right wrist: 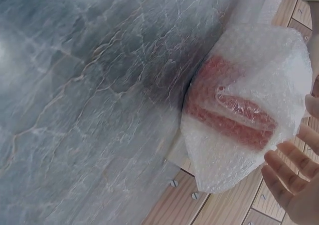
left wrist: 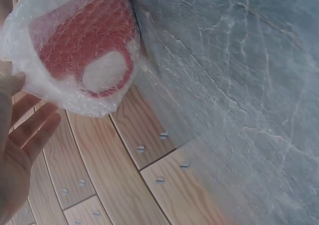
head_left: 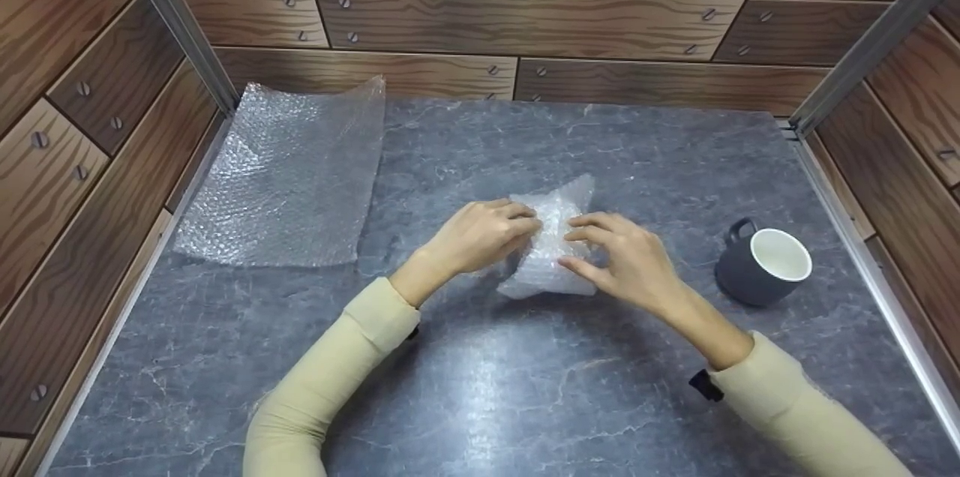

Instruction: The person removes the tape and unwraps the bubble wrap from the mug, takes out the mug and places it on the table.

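A red mug wrapped in bubble wrap stands on the table between my hands. Through the wrap, its handle shows in both wrist views. The wrap's ends stick out at the back and front of the bundle. On the left side, my left hand touches the wrap with its fingertips, its fingers loosely extended in the left wrist view. My right hand has its fingers spread at the right side of the bundle, fingertips right by the wrap and not curled round it.
A flat sheet of bubble wrap lies at the back left of the grey marbled table. To the right stands a dark grey mug with a white inside. Wood-patterned walls and metal posts enclose the table.
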The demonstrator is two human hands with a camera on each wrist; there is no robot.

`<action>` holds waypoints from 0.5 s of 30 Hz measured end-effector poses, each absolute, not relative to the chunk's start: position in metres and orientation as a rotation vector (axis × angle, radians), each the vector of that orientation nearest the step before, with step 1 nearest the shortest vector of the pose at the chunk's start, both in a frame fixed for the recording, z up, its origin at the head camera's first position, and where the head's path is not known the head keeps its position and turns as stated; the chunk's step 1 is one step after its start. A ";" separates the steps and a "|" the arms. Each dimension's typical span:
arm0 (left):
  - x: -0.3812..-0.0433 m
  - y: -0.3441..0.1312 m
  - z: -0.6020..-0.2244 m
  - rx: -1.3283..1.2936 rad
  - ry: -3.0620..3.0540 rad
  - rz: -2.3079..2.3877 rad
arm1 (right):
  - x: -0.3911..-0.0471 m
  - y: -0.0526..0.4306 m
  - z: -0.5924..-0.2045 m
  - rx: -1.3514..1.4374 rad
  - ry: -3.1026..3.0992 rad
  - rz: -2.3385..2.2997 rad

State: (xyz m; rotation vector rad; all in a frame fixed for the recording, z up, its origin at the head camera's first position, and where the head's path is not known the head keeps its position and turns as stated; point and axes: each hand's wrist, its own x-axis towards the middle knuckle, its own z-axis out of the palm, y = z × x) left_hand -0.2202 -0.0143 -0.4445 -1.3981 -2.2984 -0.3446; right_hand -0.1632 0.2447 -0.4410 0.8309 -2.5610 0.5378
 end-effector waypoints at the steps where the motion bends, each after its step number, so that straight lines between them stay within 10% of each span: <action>1: -0.220 -0.014 -0.444 -1.399 -2.292 -0.335 | -0.163 0.244 -0.441 0.824 -2.562 0.542; 15: -0.214 -0.001 -0.437 -1.418 -2.191 -0.088 | -0.162 0.244 -0.445 0.848 -2.470 0.543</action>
